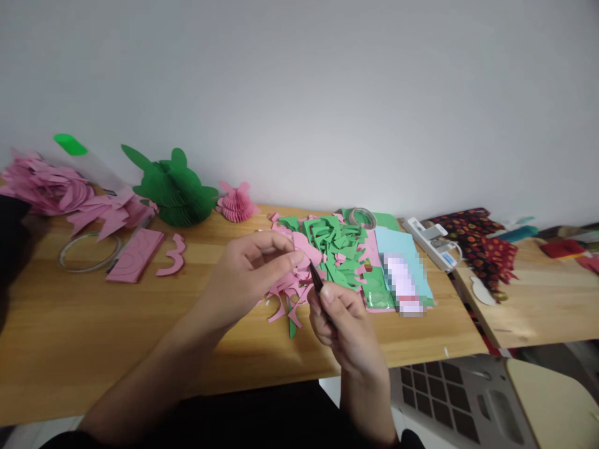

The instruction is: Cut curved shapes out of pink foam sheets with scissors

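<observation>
My left hand (250,274) pinches a small rounded piece of pink paper (306,249) between thumb and fingers, above the table. Wrapped around a slim black tool (317,277) is my right hand (344,318). The tool's tip meets the lower edge of the pink piece; its exact kind is hard to make out. Under and behind both hands lies a heap of green paper scraps (334,240) mixed with pink offcuts (283,305). To the left are a folded pink paper strip with drawn curves (135,255) and a wavy pink cutout (174,257).
Against the wall stand a green honeycomb paper figure (175,193) and a small pink one (237,202). Pink cutouts (47,184) pile up at far left, near a tape ring (88,252). Rightward are a tape roll (362,218), blue paper (397,240) and a power strip (433,243).
</observation>
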Available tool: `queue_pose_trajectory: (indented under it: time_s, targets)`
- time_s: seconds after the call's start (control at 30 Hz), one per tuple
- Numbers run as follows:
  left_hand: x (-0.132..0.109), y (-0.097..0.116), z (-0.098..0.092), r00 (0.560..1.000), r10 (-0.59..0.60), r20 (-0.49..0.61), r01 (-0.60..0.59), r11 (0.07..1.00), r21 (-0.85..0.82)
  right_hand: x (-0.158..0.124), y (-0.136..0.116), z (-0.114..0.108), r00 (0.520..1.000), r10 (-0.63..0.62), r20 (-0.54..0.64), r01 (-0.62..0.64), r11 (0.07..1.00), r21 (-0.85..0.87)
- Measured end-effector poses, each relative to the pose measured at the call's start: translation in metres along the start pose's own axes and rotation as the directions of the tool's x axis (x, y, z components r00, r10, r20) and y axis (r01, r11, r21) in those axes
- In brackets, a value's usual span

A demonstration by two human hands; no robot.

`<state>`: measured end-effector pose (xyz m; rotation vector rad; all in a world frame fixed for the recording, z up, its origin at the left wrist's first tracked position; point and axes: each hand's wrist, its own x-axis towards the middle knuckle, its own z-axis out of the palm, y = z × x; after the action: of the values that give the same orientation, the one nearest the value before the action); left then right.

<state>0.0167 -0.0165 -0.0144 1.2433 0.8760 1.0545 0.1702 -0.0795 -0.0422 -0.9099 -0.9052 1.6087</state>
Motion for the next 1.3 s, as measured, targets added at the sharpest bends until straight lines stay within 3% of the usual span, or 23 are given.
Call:
queue_pose_trajectory:
  time_s: [0.43,0.8,1.1,1.3]
  targets:
    - [-0.002,-0.002,-0.001,0.999,0.025,0.038,-0.028,0.997,0.068,-0.002,0.001,-0.001,1.0,0.026,0.005,-0.027,0.999,0.024]
    - [0.0,0.002,-0.003,0.982,0.099,0.163,-0.134,0.967,0.218,-0.003,-0.002,-0.001,0.999,0.047,-0.005,-0.047,0.999,0.013]
    - [-0.001,0.007,-0.002,0.983,0.032,0.181,-0.076,0.967,0.243,-0.002,-0.003,0.0,0.998,0.054,-0.013,-0.054,0.998,-0.023]
    - [-0.001,0.008,0.0,0.983,0.06,0.176,-0.108,0.955,0.278,-0.002,-0.003,-0.002,0.999,0.041,-0.01,-0.041,0.999,-0.012]
